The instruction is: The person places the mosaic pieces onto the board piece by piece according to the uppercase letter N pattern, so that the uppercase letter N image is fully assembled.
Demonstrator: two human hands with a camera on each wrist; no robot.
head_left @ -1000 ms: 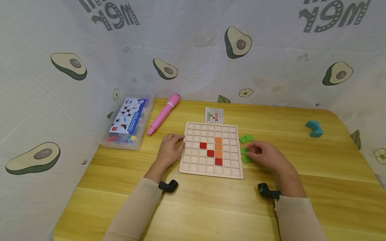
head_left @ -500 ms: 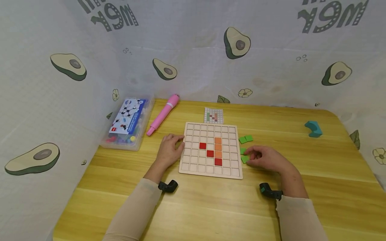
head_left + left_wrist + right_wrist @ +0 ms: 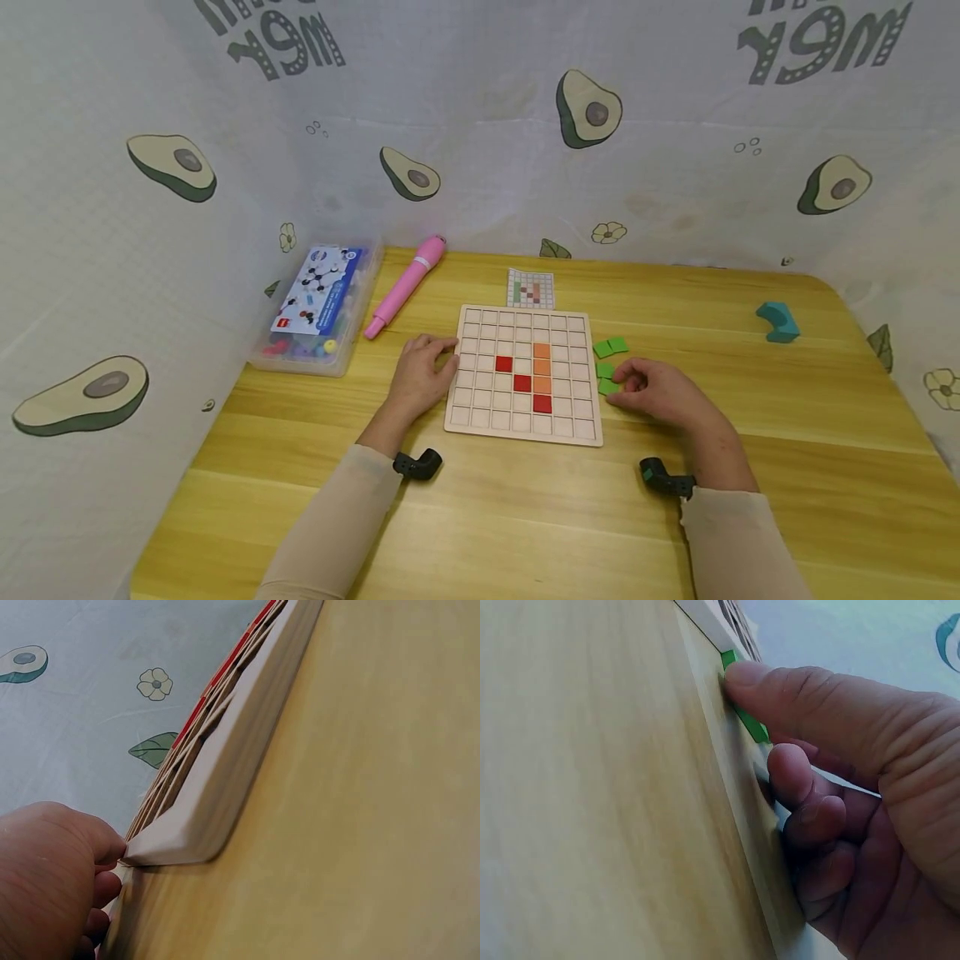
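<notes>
The wooden grid board (image 3: pixel 480 419) lies flat on the table between the hands, with several red tiles (image 3: pixel 521 383) and orange tiles (image 3: pixel 542 365) in its cells. My left hand (image 3: pixel 418 375) rests at its left edge; in the left wrist view the thumb touches the board's corner. Right of the board my right hand (image 3: pixel 663 390) holds a flat green tile (image 3: pixel 607 387) between thumb and index finger. The thumb lies against the green tile's side in the right wrist view, its other fingers curled. Another green tile (image 3: pixel 603 369) lies just beyond it, and a pair of green tiles (image 3: pixel 611 347) further back.
A small printed grid card (image 3: pixel 531 288) lies behind the board. To the left are a pink pen-shaped stick (image 3: pixel 407 285) and a clear plastic box (image 3: pixel 315 308) of parts. A teal block (image 3: pixel 780 322) sits at the far right. A patterned curtain (image 3: pixel 480 125) hangs behind the table.
My right hand has shifted from the further of the two nearer green tiles to the closer one. Those two tiles have slid slightly away from me. The left hand has stayed at the board.
</notes>
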